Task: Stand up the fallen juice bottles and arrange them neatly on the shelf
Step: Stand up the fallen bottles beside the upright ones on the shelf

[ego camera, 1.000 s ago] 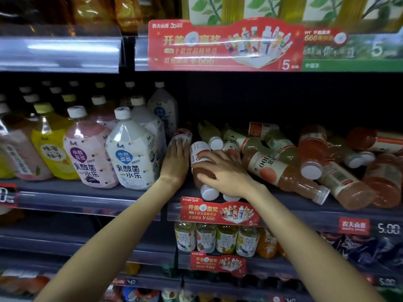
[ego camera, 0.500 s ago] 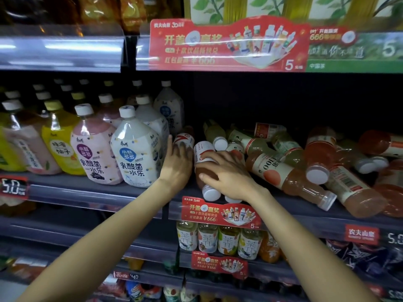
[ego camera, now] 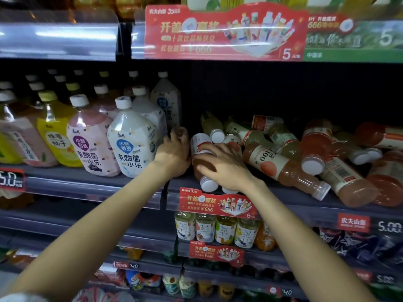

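Upright big-bellied drink bottles (ego camera: 133, 147) stand in rows at the left of the shelf (ego camera: 91, 182). Just beside them the left grip (ego camera: 174, 152) curls its fingers round a bottle (ego camera: 182, 132) set deeper in, mostly hidden. Touching it on the right, the right grip (ego camera: 226, 166) lies over a fallen reddish juice bottle (ego camera: 201, 153), fingers bent round its body, white cap toward the shelf edge. Further right, more juice bottles (ego camera: 285, 168) lie heaped on their sides.

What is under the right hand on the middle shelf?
The right hand rests on a fallen brown juice bottle with its white cap toward the shelf edge. A second cap peeks out beside it; that bottle's body is covered.
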`<act>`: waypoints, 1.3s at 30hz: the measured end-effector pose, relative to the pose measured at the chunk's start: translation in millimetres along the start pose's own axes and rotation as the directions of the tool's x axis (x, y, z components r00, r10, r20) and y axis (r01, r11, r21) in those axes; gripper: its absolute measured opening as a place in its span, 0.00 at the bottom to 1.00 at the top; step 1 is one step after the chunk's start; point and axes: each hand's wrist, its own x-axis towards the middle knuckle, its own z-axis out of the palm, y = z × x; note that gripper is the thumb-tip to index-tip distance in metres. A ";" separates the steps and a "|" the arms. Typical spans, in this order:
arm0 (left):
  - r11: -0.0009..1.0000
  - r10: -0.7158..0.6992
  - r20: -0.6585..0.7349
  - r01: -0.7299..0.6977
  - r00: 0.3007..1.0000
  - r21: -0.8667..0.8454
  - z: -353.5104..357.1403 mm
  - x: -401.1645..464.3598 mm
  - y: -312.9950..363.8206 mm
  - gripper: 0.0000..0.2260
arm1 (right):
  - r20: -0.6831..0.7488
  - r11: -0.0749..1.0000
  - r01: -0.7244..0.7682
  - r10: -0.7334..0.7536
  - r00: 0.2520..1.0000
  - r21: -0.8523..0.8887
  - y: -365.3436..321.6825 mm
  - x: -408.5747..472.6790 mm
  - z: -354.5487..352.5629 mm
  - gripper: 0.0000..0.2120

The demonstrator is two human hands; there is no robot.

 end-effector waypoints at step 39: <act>0.559 -0.094 -0.464 -0.339 0.881 -0.757 31.8 -38.6 -25.2 0.53 | -0.008 0.818 -0.247 0.294 0.956 0.519 -60.4 34.5 -7.7 0.33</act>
